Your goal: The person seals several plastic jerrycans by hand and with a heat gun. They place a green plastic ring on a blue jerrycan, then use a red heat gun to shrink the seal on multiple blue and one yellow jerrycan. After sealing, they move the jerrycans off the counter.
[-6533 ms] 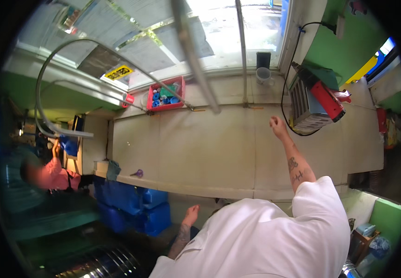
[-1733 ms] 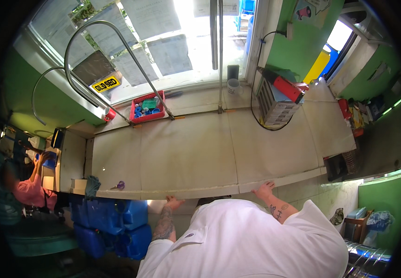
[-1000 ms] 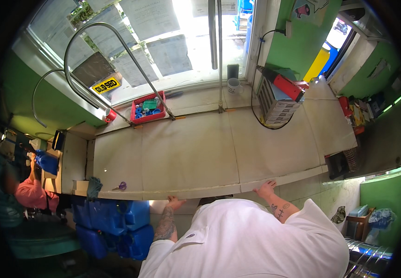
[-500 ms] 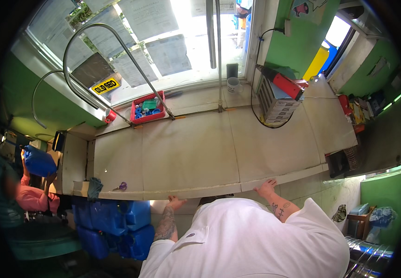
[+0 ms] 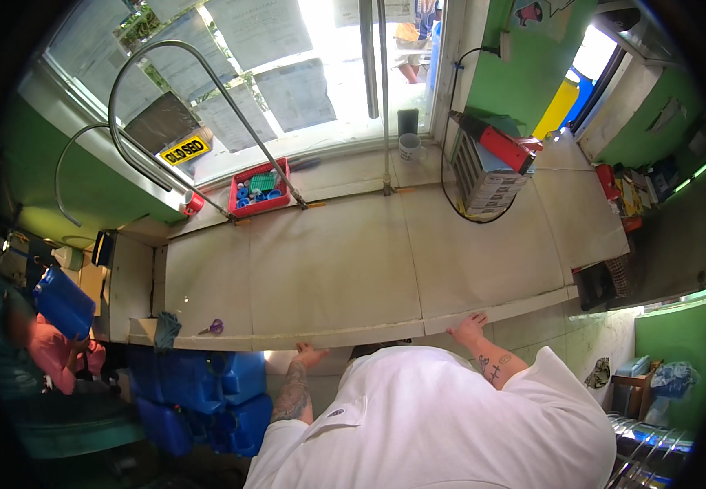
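Observation:
My left hand (image 5: pixel 311 354) rests at the front edge of a tiled counter (image 5: pixel 328 261), fingers outstretched against the lip, holding nothing. Farther right, my right hand (image 5: pixel 470 328) lies on the same edge with its fingers apart and nothing in it. On the counter, left of both hands, are purple-handled scissors (image 5: pixel 215 327) and a crumpled grey-green cloth (image 5: pixel 166 332) hanging near the corner.
By the window stand a red basket (image 5: pixel 234 196) of blue and green caps, metal pipes (image 5: pixel 384 106) and a white mug (image 5: pixel 409 148). A red heat gun (image 5: pixel 496 145) tops a stack at right. Blue jugs (image 5: pixel 243 375) sit below; another person (image 5: pixel 55 354) is at left.
The person at left has tilted and lowered a blue jug. Someone outside the window has come into view. My two hands stay where they were.

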`<state>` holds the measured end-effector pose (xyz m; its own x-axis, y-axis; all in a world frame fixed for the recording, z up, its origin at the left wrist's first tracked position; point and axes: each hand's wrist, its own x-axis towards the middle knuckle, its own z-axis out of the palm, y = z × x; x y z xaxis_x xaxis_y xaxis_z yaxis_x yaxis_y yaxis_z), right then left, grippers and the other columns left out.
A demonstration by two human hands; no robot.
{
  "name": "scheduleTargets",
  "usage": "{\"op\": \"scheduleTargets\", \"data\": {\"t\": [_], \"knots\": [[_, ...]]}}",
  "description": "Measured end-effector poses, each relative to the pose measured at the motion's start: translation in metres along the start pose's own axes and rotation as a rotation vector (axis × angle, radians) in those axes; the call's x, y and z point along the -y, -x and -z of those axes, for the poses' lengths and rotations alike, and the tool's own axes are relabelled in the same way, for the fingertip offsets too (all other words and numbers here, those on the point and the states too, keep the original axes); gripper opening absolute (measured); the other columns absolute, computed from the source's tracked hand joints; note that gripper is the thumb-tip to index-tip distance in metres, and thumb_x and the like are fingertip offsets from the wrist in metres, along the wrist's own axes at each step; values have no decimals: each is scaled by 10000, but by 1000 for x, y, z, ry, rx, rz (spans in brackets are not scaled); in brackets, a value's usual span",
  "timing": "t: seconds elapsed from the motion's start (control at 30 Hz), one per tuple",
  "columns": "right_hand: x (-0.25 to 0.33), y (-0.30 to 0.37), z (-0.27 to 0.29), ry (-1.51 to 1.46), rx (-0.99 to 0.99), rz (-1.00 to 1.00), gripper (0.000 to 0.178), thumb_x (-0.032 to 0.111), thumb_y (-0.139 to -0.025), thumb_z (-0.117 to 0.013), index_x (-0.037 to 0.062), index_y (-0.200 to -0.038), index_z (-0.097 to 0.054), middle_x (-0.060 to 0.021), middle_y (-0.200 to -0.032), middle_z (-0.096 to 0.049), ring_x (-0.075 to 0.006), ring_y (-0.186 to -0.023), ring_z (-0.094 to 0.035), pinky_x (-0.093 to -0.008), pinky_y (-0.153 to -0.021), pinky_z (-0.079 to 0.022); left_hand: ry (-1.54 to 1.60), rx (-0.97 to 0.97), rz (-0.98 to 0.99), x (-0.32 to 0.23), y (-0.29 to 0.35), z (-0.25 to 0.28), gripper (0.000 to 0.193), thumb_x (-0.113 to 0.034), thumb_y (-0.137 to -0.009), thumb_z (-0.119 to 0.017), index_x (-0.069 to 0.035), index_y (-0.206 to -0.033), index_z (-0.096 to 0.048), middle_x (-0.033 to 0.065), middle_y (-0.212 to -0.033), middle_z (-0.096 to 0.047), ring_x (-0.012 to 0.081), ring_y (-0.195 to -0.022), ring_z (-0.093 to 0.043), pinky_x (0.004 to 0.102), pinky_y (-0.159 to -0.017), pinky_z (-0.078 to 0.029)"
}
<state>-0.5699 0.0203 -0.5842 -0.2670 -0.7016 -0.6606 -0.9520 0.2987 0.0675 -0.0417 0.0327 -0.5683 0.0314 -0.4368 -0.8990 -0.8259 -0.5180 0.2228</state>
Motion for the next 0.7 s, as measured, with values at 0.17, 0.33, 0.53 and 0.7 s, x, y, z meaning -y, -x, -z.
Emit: {"op": "scheduleTargets", "data": {"t": [0.17, 0.33, 0.53, 0.7], "knots": [[0, 2, 1, -35, -5, 10, 1264, 730, -838, -648, -263, -1476, -193, -486, -1532, -229, -615, -1474, -154, -644, -1217, -113, 16, -19, 3, 4, -4, -3, 1257, -748, -898, -549, 161, -1559, 13, 420, -1610, 148, 482, -1548, 105, 481, -1275, -62], [1, -3, -2, 35, -5, -9, 1216, 733, -861, -610, -228, -1499, -225, -432, -1563, -263, -604, -1475, -191, -655, -1216, -109, 51, -11, -14, 6, -3, -3, 1258, -746, -891, -559, 159, -1561, 2, 424, -1609, 141, 487, -1547, 102, 482, -1275, -68], [1, -7, -5, 29, 8, 2, 1267, 751, -843, -619, -252, -1487, -192, -445, -1555, -255, -621, -1463, -186, -651, -1212, -113, 64, -33, -2, 8, -8, -6, 1266, -750, -889, -553, 173, -1553, 4, 433, -1601, 150, 479, -1543, 138, 487, -1274, -56], [-4, -5, -5, -55, 0, -10, 1217, 692, -854, -648, -258, -1476, -211, -509, -1517, -224, -637, -1456, -169, -665, -1205, -123, 99, -211, -93, 25, -29, -11, 969, -563, -956, -581, 75, -1562, -175, 328, -1607, -126, 493, -1473, -192, 487, -1220, -237]]}}
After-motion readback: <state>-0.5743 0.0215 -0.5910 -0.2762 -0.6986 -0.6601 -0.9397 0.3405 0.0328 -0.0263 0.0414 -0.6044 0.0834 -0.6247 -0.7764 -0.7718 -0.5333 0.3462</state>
